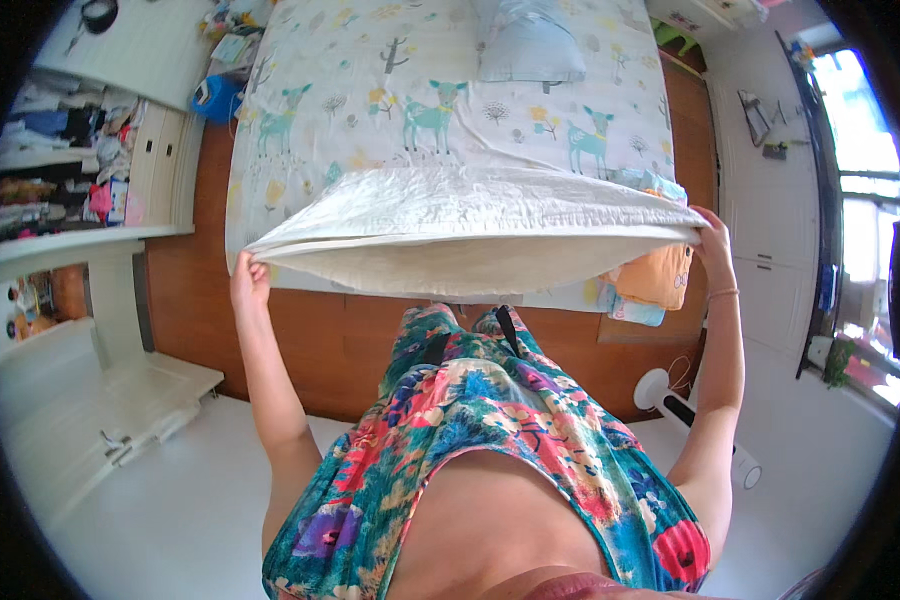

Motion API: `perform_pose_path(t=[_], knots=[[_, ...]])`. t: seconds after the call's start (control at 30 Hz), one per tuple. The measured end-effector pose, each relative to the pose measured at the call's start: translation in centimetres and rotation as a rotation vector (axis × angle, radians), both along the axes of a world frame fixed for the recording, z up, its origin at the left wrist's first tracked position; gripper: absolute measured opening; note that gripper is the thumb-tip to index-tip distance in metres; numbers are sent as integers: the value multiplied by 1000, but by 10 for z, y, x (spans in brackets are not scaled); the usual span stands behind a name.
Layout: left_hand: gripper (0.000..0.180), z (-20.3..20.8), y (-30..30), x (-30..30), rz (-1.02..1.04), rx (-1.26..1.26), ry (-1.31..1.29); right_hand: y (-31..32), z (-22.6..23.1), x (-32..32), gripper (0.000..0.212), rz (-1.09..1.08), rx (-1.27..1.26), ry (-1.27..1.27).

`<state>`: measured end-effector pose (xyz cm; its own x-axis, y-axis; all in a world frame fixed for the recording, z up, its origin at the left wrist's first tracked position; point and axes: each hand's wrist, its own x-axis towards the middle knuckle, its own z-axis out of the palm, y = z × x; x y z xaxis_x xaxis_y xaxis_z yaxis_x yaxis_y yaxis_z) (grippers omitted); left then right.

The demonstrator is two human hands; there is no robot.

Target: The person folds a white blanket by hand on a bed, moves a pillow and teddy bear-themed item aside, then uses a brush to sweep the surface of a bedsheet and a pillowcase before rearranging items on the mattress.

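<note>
Left hand (249, 272) and right hand (712, 236) each pinch a corner of the folded white quilt (470, 225), stretched level above the foot of the bed (370, 90); blue pillow (526, 45) at its head.

A folded quilt (470, 225) hangs before the bed (450, 110); a pillow (527, 45) lies behind, shelves (70, 160) perhaps left.

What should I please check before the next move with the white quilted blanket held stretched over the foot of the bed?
1. Left hand grips a corner of the white quilted blanket: ok.
2. Right hand grips the opposite corner: ok.
3. Blanket lifted off the deer-print bed sheet: ok.
4. Held edge level: ok, roughly.
5. Bed free of things: not ok, blue pillow and orange cloth lie there.
6. Far blanket edge: cannot tell.
</note>
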<state>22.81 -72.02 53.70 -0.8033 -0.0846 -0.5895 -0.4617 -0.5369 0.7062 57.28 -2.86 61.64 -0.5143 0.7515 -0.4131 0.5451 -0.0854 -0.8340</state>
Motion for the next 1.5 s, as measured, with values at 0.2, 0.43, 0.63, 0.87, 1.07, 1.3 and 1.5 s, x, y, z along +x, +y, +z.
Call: perform_pose_path(t=[0.2,0.43,0.63,0.87,1.07,1.3,1.5], knots=[[7,-51,4,58,-81,-152,-95,-15,-50,60,26,-17,6,-264],[5,-110,-22,136,-205,-255,-243,-22,-119,123,11,-469,-558,-66],[12,-145,-1,135,-262,-347,-277,-1,-140,125,14,-247,-539,-141],[16,-54,117,-73,-108,-97,335,161,-26,-69,19,95,234,286],[19,101,64,-106,14,-75,683,92,76,-97,25,-118,250,630],[22,89,57,-16,68,-89,559,27,86,2,25,26,372,477],[12,-101,29,37,-157,-279,309,-24,-84,39,33,253,715,39]])
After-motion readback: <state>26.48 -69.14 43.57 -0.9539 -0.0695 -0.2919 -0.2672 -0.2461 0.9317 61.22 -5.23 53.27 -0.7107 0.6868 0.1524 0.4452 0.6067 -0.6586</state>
